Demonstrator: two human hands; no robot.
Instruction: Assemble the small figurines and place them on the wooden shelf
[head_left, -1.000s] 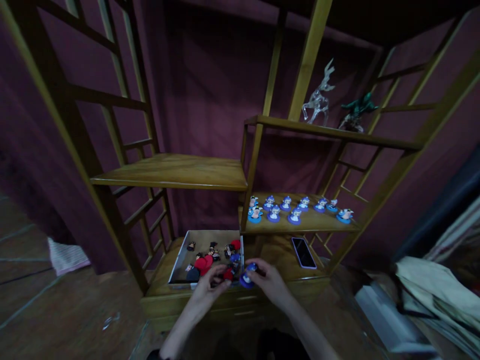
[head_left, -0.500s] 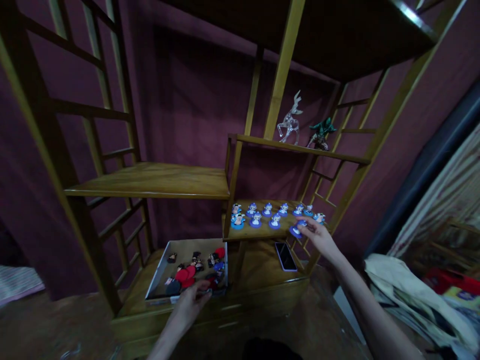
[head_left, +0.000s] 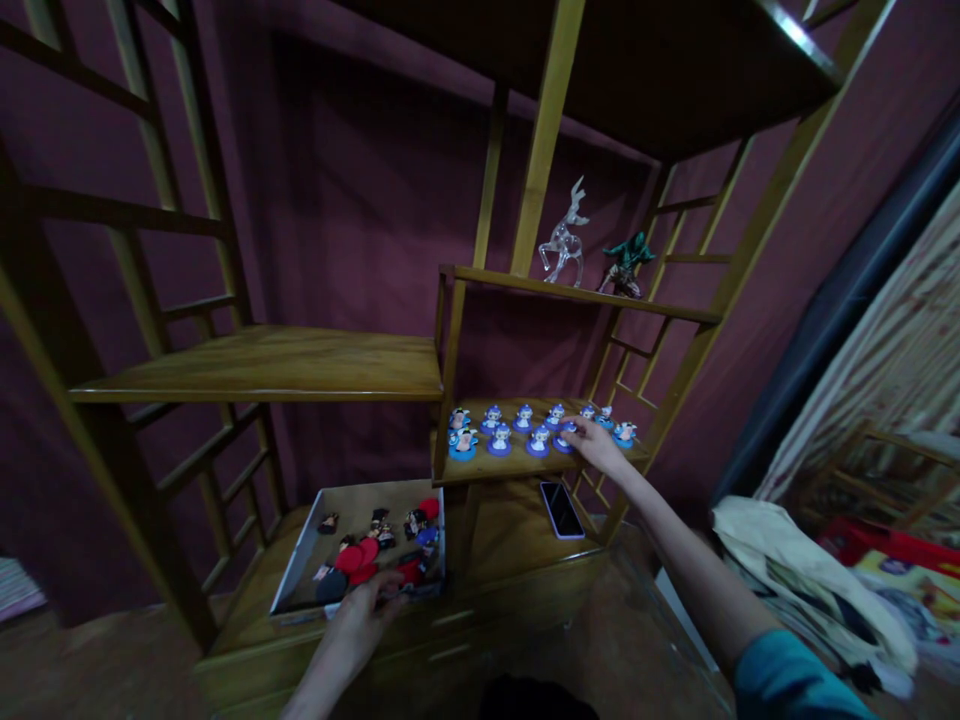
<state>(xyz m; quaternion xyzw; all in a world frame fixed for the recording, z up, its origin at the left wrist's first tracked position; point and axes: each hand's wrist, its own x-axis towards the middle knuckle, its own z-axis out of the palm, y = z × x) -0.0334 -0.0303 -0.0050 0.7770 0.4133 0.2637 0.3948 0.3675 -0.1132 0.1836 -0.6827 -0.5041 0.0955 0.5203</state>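
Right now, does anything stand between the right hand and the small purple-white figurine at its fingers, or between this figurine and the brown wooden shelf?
Nothing visible does: the right hand has its fingers on the small purple-white figurine, directly over the brown wooden shelf. A similar figurine stands beside it, not between.

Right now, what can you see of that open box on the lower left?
The box is shallow, rectangular and without a lid, apparently cardboard, with pale walls and a brownish floor. It rests open side up on the low wooden shelf. Small dark figures, red pieces and a blue piece lie jumbled inside. The left hand is at its near edge, hiding part of it; whether they touch is unclear.
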